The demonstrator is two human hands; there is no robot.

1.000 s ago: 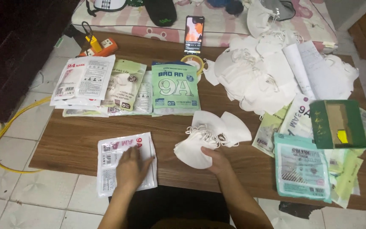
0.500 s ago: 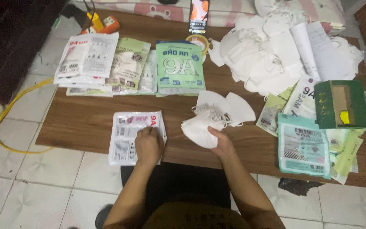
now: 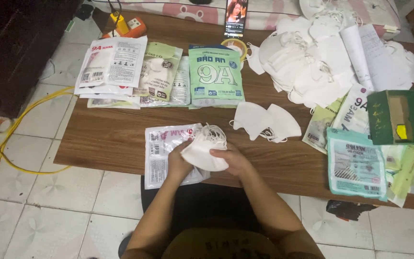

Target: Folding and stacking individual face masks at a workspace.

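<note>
- Your left hand [image 3: 178,163] and right hand [image 3: 233,160] meet just below the middle of the frame, both closed around a small stack of white face masks [image 3: 204,151].
- Your left hand grips the stack's left edge, with the thumb on top; your right hand grips its right side, fingers curled over the top.
- The stack's ear loops [image 3: 215,133] stick up at its upper end.
- Under the stack and your left hand lies a clear plastic mask packet [image 3: 161,153], overhanging the near edge of the wooden table [image 3: 111,139].
- Just right of the stack, near the middle of the frame, 2 more white masks [image 3: 264,122] lie flat on the table, apart from your hands.
- In the upper middle sits a green mask packet [image 3: 215,76], with paler packets [image 3: 120,69] fanned out to its left.
- In the upper right is a loose heap of white masks [image 3: 312,62].
- At the right edge stands an open green carton [image 3: 396,117], with a teal packet [image 3: 355,163] below it.
- A phone [image 3: 235,17] stands propped at the top middle.
</note>
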